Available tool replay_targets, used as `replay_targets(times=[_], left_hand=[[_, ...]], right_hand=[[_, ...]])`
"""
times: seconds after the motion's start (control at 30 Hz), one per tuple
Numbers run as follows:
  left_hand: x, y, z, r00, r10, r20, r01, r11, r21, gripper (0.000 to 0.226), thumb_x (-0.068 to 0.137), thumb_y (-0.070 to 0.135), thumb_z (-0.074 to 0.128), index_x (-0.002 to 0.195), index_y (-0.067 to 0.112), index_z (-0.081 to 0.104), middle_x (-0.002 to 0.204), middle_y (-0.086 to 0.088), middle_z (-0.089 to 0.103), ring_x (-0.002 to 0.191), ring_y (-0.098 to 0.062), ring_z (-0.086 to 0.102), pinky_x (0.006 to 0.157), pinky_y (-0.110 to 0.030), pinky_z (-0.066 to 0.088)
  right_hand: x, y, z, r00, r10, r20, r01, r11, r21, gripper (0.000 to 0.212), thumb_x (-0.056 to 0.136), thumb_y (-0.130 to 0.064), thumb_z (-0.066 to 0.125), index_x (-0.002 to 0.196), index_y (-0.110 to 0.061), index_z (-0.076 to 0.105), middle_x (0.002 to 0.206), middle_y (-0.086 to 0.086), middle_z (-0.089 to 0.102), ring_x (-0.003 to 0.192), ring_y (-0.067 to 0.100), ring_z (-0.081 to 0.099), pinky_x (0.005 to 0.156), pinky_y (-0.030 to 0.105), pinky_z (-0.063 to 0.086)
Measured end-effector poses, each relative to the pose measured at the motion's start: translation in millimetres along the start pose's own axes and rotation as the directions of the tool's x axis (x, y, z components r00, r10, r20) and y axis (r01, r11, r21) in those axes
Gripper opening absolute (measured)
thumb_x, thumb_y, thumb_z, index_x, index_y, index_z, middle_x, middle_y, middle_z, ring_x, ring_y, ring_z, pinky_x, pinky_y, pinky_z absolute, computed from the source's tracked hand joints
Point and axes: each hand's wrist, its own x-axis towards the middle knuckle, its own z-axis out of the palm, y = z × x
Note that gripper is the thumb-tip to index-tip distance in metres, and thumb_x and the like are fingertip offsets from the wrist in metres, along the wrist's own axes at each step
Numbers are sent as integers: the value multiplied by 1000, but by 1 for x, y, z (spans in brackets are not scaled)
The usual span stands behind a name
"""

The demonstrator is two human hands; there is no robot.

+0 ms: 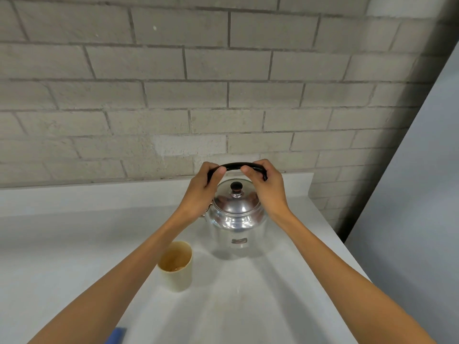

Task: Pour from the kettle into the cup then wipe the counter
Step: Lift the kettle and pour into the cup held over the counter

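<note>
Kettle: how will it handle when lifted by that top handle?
The kettle looks like rigid polished metal, probably slippery on its body. Both hands, left hand and right hand, hold the arched handle, so it may swing. Fill unseen; weight uncertain.

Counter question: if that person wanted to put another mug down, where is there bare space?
The counter is bare left of the tan cup, back to the brick wall, and also in front of the steel kettle. It is crowded between cup and kettle, under the left hand and right hand.
</note>
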Motion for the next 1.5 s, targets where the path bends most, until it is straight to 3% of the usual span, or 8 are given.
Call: replay_targets(times=[0.17,0.37,0.5,0.63,0.83,0.97,1.23,1.5], left_hand=[[-22,24,-11,998,52,20,-51,998,-35,18,93,43,45,90,27,52,66,6,52,59,-3,53,56,-12,42],[-53,33,-29,998,-5,59,10,995,-97,30,81,57,52,101,35,56,95,5,67,92,-7,64,83,-27,52],[-79,17,-45,993,-81,91,84,996,-36,69,70,59,64,128,24,48,124,7,60,117,-6,55,102,-29,42],[-106,-13,-60,973,-195,125,184,979,92,95,57,57,78,138,29,36,140,12,46,129,-5,39,101,-27,32],[-139,-54,-70,938,-317,140,295,942,156,118,46,57,85,143,28,26,150,8,33,132,-3,29,105,-28,27],[-152,-69,-68,921,-365,133,348,928,136,127,40,59,85,145,29,20,149,8,34,129,-2,33,102,-26,29],[-165,-88,-64,909,-395,134,388,919,75,115,43,61,84,140,34,28,130,8,50,115,-16,51,96,-33,45],[-165,-90,-60,927,-362,94,365,931,-6,78,58,37,86,122,43,40,114,15,56,101,-4,58,68,-8,47]], right_hand=[[-19,-26,-6,998,-60,9,60,998,13,31,78,-42,72,87,-13,64,76,6,62,72,10,57,70,24,48],[-40,-46,-8,995,-92,49,93,996,-16,24,79,-39,73,81,-18,62,63,-13,54,57,-3,48,59,9,40],[-51,-50,-8,992,-96,79,100,994,-38,26,79,-39,73,83,-16,63,62,-15,54,56,-4,46,58,8,39],[-57,-52,-6,988,-77,132,88,993,-77,19,80,-38,73,83,-22,63,58,-22,56,56,-5,47,58,8,40],[-64,-51,-1,981,-78,180,99,989,-109,23,78,-38,75,82,-18,63,67,-4,51,61,7,44,60,16,40],[-66,-49,1,974,-82,211,110,986,-127,18,77,-39,75,79,-25,63,59,-15,46,55,2,40,58,14,37],[-65,-51,1,961,-94,261,136,980,-145,14,77,-33,77,79,-26,65,59,-13,49,55,1,41,58,11,38],[-61,-56,-3,950,-108,292,166,970,-180,22,76,-35,77,85,-18,68,63,-5,51,56,3,41,59,11,38]])
